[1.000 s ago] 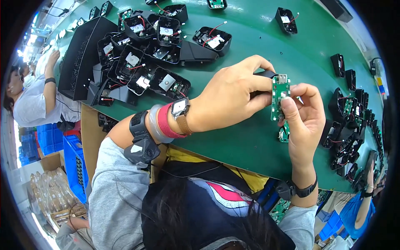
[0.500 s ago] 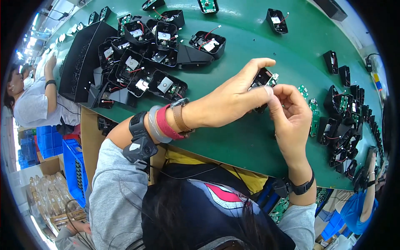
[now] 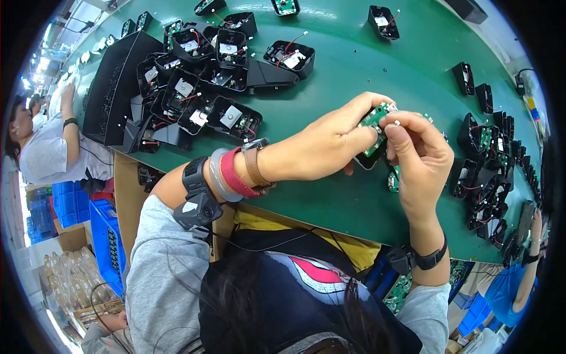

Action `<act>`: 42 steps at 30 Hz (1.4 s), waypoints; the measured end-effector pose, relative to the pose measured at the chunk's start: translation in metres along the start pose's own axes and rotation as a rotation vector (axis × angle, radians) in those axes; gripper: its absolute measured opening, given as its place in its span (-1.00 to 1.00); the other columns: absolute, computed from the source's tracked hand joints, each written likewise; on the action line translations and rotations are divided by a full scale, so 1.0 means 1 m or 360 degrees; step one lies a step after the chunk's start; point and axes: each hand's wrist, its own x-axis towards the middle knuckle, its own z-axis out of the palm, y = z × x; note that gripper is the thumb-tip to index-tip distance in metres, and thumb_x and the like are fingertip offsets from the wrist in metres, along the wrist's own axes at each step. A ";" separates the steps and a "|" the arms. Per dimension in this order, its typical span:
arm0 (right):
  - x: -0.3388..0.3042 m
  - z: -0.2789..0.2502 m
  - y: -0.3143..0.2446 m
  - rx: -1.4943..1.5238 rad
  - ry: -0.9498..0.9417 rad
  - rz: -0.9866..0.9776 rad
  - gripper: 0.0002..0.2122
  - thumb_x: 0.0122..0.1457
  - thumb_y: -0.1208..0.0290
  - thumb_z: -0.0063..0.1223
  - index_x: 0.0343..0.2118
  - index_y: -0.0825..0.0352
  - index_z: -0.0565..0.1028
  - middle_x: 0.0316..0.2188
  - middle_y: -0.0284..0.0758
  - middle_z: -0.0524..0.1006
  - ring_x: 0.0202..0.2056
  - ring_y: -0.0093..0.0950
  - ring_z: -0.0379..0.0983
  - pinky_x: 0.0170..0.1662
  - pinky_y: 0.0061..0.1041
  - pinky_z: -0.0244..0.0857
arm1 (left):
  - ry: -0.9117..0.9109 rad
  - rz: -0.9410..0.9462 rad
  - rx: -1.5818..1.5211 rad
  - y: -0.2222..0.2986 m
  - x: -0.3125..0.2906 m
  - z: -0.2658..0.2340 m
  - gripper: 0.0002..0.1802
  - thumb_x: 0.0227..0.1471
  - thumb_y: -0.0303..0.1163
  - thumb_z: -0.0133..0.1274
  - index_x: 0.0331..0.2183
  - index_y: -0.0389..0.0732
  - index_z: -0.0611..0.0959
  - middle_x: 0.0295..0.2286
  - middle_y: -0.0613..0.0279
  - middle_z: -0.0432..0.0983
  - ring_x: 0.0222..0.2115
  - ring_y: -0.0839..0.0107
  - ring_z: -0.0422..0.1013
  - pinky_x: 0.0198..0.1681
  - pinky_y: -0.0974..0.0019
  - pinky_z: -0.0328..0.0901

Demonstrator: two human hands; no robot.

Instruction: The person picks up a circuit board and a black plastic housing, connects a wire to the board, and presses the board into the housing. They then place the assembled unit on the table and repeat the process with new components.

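Observation:
Around a black plastic housing [image 3: 367,161] my left hand [image 3: 324,144] is closed, its thumb lying across the front. A green circuit board [image 3: 372,120] shows at the top of that housing, partly covered by the thumb. My right hand [image 3: 425,154] is at the board's right edge, thumb and forefinger pinched together. A small white plug [image 3: 396,123] peeks out at those fingertips; whether a wire runs from it is hidden. Beneath the right hand, another green circuit board [image 3: 394,179] lies on the table, partly covered.
Black housings with white parts and red wires are heaped at left [image 3: 229,116], beside a large black bin [image 3: 121,88]. More housings [image 3: 480,192] crowd the right side. One housing [image 3: 384,23] stands at the far side. Co-workers sit at both ends of the green table [image 3: 330,206].
The green circuit board now shows in the housing in my left hand, where a dark interior showed before. My right hand has shifted slightly right, and its pinch is now at the board's edge.

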 end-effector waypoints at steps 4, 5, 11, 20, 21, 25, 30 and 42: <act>0.000 -0.001 0.000 0.0093 0.0051 0.0138 -0.90 0.13 0.57 0.08 -0.29 0.42 0.54 -0.39 -0.40 0.49 -0.43 -0.70 0.33 -0.43 -0.74 0.19 | -0.0029 -0.0016 -0.0071 0.001 -0.004 0.001 -0.51 0.13 -0.37 -0.17 0.10 -0.18 0.24 -0.17 0.28 0.32 -0.34 0.61 0.34 -0.46 0.51 0.35; 0.001 -0.001 0.000 -0.0083 0.0047 -0.0012 -0.89 0.12 0.58 0.09 -0.29 0.41 0.54 -0.40 -0.39 0.48 -0.42 -0.67 0.34 -0.41 -0.72 0.20 | 0.0007 0.0056 -0.0007 -0.001 -0.005 0.002 -0.52 0.12 -0.37 -0.16 0.10 -0.18 0.25 -0.18 0.29 0.32 -0.35 0.62 0.33 -0.48 0.52 0.34; 0.002 0.000 0.003 -0.0752 0.0035 -0.0460 -0.89 0.04 0.59 0.13 -0.33 0.33 0.57 -0.44 -0.37 0.45 -0.45 -0.59 0.32 -0.37 -0.66 0.20 | 0.0140 0.0271 0.0245 -0.005 -0.002 0.004 -0.46 0.04 -0.38 -0.04 0.06 -0.22 0.26 -0.17 0.26 0.30 -0.25 0.58 0.31 -0.27 0.50 0.30; 0.002 -0.001 0.000 -0.0856 0.0035 -0.0358 -0.92 0.03 0.55 0.18 -0.39 0.36 0.55 -0.39 -0.39 0.42 -0.48 -0.67 0.27 -0.46 -0.70 0.13 | 0.0284 0.0472 0.0326 -0.010 -0.003 0.006 -0.38 -0.08 -0.50 0.04 0.05 -0.26 0.24 -0.15 0.18 0.29 -0.14 0.49 0.28 -0.05 0.42 0.22; 0.003 0.000 0.000 -0.0890 0.0069 -0.0417 -0.92 -0.01 0.53 0.21 -0.42 0.32 0.55 -0.42 -0.38 0.44 -0.50 -0.63 0.29 -0.50 -0.67 0.16 | 0.0303 0.0491 0.0372 -0.011 -0.003 0.007 -0.39 -0.08 -0.50 0.03 0.05 -0.26 0.24 -0.15 0.17 0.30 -0.14 0.48 0.28 -0.05 0.41 0.22; 0.004 0.000 0.002 -0.0821 0.0031 -0.0490 -0.92 -0.01 0.55 0.19 -0.43 0.34 0.53 -0.41 -0.36 0.43 -0.50 -0.62 0.31 -0.50 -0.67 0.18 | 0.0414 0.0686 0.0587 -0.016 -0.002 0.006 -0.39 -0.10 -0.52 0.03 0.04 -0.26 0.25 -0.15 0.14 0.32 -0.14 0.44 0.30 -0.04 0.38 0.23; 0.004 0.002 0.002 -0.0983 -0.0011 -0.0615 -0.90 -0.03 0.58 0.18 -0.42 0.36 0.51 -0.38 -0.32 0.43 -0.47 -0.55 0.36 -0.49 -0.64 0.22 | 0.0500 0.0755 0.0804 -0.015 -0.002 0.006 -0.40 -0.13 -0.55 0.03 0.02 -0.28 0.27 -0.17 0.07 0.32 -0.18 0.29 0.35 -0.07 0.33 0.26; 0.002 0.004 0.007 -0.0380 0.0038 -0.0140 -0.75 0.02 0.54 0.17 -0.22 0.35 0.40 -0.34 -0.38 0.41 -0.36 -0.61 0.38 -0.46 -0.71 0.26 | 0.0514 0.0932 0.1095 -0.013 -0.002 0.007 -0.38 -0.20 -0.63 0.04 -0.01 -0.21 0.26 -0.20 -0.03 0.24 -0.35 -0.04 0.40 -0.36 0.10 0.36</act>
